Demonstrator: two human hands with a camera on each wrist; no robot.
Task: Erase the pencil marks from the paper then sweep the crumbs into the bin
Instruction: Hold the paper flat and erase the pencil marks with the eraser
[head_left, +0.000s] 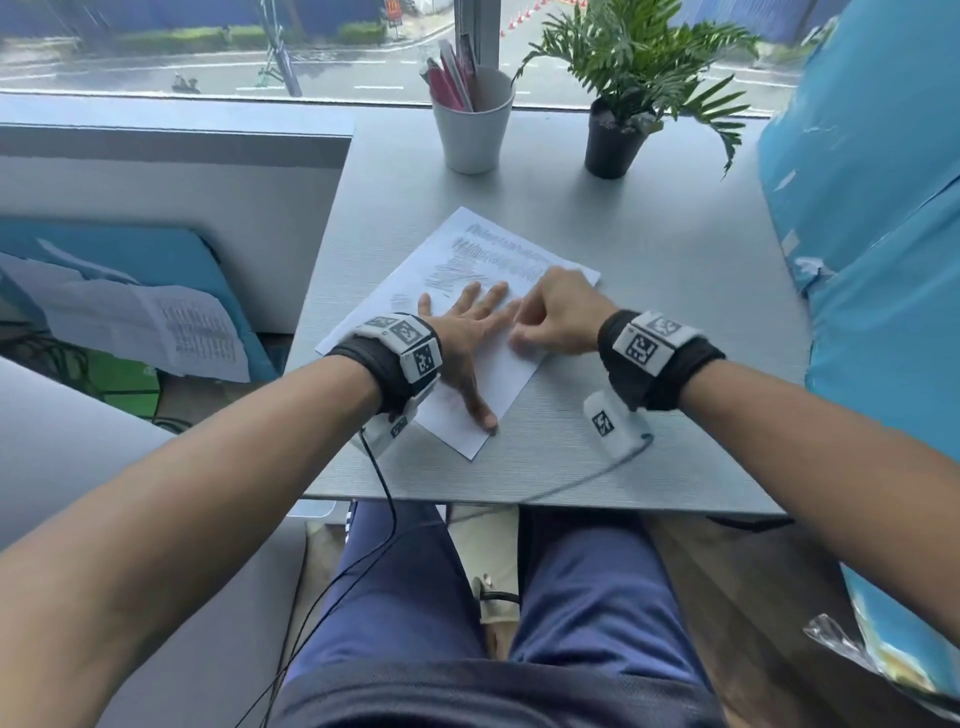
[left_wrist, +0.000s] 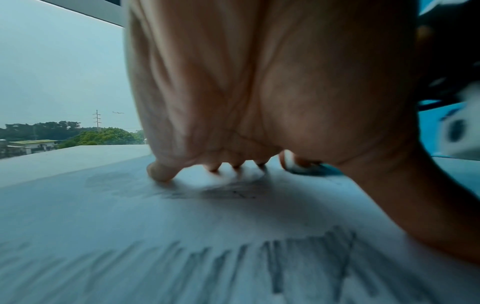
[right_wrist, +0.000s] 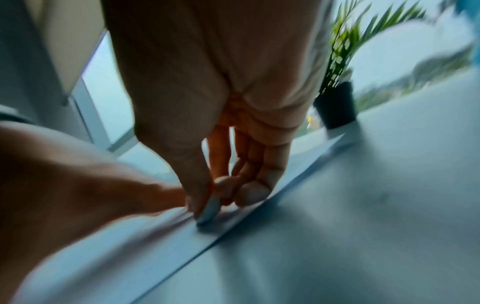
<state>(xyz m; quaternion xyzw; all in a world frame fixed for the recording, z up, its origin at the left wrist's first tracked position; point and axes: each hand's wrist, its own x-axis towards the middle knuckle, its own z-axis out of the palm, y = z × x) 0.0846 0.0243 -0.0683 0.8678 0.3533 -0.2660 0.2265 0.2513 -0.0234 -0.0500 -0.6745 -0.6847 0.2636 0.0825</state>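
A white paper (head_left: 511, 384) lies at an angle on the grey table (head_left: 649, 457). Dark pencil marks (head_left: 467, 260) cover its far part. My left hand (head_left: 467, 327) presses flat on the sheet with fingers spread; from the wrist I see the palm (left_wrist: 259, 92) over the paper (left_wrist: 155, 226) and smudged marks (left_wrist: 285, 267). My right hand (head_left: 556, 317) sits just right of it, near the paper's right edge, fingers curled. It pinches a small pale eraser (right_wrist: 207, 211) whose tip touches the paper (right_wrist: 155, 246). The eraser (left_wrist: 293, 166) also shows beyond my left fingers. The head view hides it.
A white cup of pens (head_left: 472, 124) and a potted plant (head_left: 618, 135) stand at the table's far side by the window. A blue wrapped bulk (head_left: 872, 260) borders the right side. A grey partition (head_left: 171, 171) and loose papers (head_left: 156, 327) are off to the left.
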